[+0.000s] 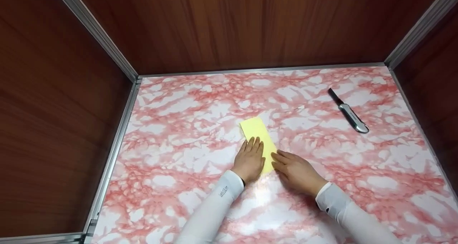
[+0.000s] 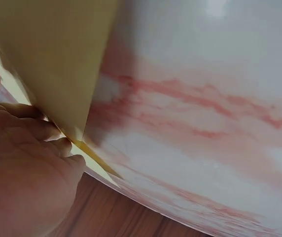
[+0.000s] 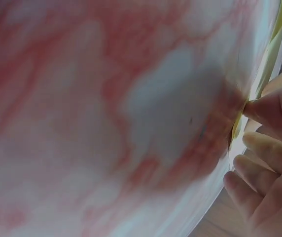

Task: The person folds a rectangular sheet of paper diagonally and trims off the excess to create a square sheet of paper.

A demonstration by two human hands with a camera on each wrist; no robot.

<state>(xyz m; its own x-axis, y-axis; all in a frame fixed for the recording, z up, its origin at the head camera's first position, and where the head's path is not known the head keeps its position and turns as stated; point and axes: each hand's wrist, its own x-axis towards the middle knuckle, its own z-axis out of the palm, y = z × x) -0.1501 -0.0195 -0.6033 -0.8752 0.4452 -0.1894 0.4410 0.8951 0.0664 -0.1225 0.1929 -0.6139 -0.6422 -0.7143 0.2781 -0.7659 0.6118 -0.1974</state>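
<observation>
A folded strip of yellow paper lies slanting on the table. My left hand rests on its left side, fingers stretched out over the paper. In the left wrist view, a flap of the paper stands up above the table, and the fingers of the left hand touch the paper beneath it. At the right edge of the strip is my right hand, its fingertips touching that edge. In the right wrist view, the right hand has its fingers extended, the thumb against the yellow edge.
A utility knife with a dark blade and silver-grey handle lies at the back right of the table. Red and white marbling covers the tabletop. Brown wood-grain panels with metal edging enclose the table at the back and both sides.
</observation>
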